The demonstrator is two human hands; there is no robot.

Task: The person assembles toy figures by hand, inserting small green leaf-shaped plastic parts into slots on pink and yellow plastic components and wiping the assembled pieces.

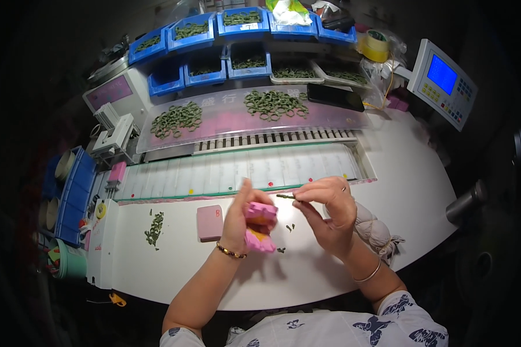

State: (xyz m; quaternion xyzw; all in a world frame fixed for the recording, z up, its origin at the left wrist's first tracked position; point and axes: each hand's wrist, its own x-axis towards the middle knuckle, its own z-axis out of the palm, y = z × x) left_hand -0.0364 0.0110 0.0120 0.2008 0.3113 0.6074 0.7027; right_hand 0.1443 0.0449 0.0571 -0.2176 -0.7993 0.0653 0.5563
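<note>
While left hand [237, 220] holds a pink block [260, 242] | right hand [333, 211] pinches a green piece [285, 196] | dark scraps [154, 231] on white table [150, 274]

The white worktable [405, 179] is brightly lit from above, while the room [113, 26] around it is sunk in shadow.

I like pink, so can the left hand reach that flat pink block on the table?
Probably yes: the flat pink block lies uncovered, close beside the left hand. But that hand holds a pink thing, so grabbing looks harder.
</note>
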